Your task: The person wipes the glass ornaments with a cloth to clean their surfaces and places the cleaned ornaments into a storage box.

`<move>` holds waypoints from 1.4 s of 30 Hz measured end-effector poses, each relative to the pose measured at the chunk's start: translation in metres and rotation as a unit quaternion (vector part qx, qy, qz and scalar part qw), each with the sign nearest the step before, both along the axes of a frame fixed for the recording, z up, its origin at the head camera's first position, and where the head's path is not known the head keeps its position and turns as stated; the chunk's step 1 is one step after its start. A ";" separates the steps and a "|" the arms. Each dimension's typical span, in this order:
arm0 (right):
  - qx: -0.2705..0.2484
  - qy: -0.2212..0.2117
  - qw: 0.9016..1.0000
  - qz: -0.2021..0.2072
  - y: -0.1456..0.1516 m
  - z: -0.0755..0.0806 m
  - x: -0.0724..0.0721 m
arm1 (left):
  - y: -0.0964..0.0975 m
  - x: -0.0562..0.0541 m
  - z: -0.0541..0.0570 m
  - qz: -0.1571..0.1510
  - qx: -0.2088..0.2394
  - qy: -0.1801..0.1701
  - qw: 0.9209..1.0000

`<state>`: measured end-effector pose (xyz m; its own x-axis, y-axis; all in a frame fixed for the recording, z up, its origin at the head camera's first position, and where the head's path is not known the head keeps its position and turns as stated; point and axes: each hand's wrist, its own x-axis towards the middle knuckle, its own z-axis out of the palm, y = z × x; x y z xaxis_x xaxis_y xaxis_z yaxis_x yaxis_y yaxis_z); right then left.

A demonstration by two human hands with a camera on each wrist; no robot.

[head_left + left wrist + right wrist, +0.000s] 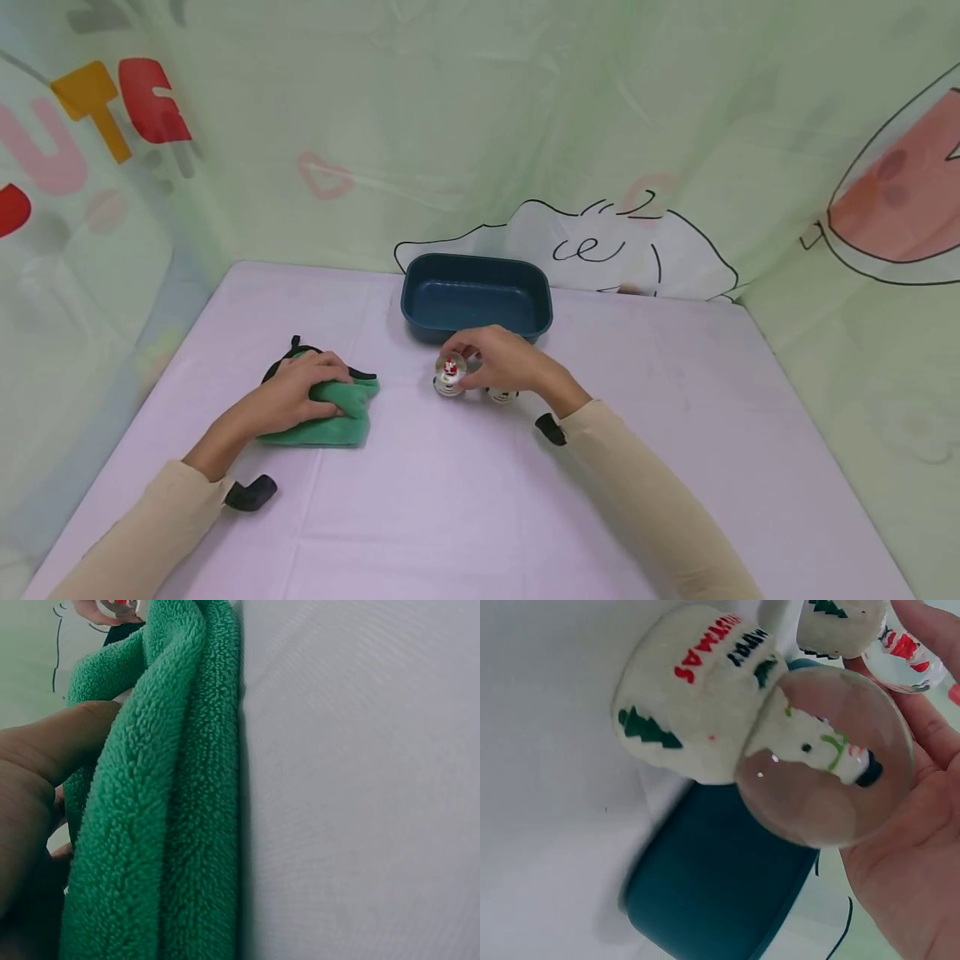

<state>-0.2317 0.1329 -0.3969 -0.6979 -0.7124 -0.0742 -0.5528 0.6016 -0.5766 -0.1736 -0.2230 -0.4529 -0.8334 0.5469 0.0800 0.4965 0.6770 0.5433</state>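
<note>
Beige sleeves (652, 492): reached in from the near side of the blue tub (476, 302).
Green cloth (322, 431): lay to the left of the tub and nearer, bunched between thumb and fingers of the left hand (298, 388).
Snowman globe (759, 727): stood before the tub, its white base showing under the right hand (504, 357).
Santa globe (450, 373): was beside it, just before the tub, pinched by thumb and fingers.
Tabletop (420, 517): spread lilac beneath the tub.
Pale green sheet (450, 125): hung behind the tub, patterned in black.
</note>
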 end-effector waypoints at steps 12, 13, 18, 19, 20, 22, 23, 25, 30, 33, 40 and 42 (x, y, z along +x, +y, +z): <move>-0.064 0.007 0.998 -0.002 0.015 0.010 0.008 | -0.004 -0.001 0.006 -0.001 0.092 -0.033 0.995; -0.071 0.008 0.997 -0.003 0.017 0.012 0.008 | -0.004 -0.002 0.007 -0.003 0.103 -0.037 0.994; -0.105 0.009 0.994 -0.010 0.023 0.019 0.012 | 0.001 -0.005 0.015 -0.015 0.160 -0.041 0.986; -0.112 0.009 0.994 -0.011 0.024 0.021 0.013 | 0.003 -0.006 0.016 -0.018 0.172 -0.039 0.984; -0.119 0.010 0.993 -0.011 0.025 0.022 0.014 | 0.004 -0.006 0.018 -0.021 0.182 -0.036 0.982; -0.132 0.012 0.991 -0.010 0.027 0.025 0.016 | 0.008 -0.008 0.021 -0.027 0.198 -0.028 0.979; -0.138 0.014 0.990 -0.008 0.028 0.026 0.017 | 0.010 -0.008 0.023 -0.028 0.205 -0.027 0.978; -0.148 0.017 0.989 -0.005 0.030 0.028 0.018 | 0.013 -0.009 0.027 -0.027 0.213 -0.025 0.976; -0.167 0.025 0.986 -0.007 0.035 0.032 0.021 | 0.021 -0.011 0.036 -0.019 0.229 -0.016 0.973; -0.182 0.029 0.983 -0.011 0.036 0.035 0.022 | 0.025 -0.010 0.043 -0.019 0.243 -0.005 0.970; -0.217 0.038 0.975 -0.017 0.039 0.038 0.026 | 0.036 -0.009 0.055 -0.021 0.282 0.006 0.959; -0.224 0.041 0.973 -0.018 0.039 0.040 0.029 | 0.040 -0.008 0.059 -0.022 0.292 0.014 0.956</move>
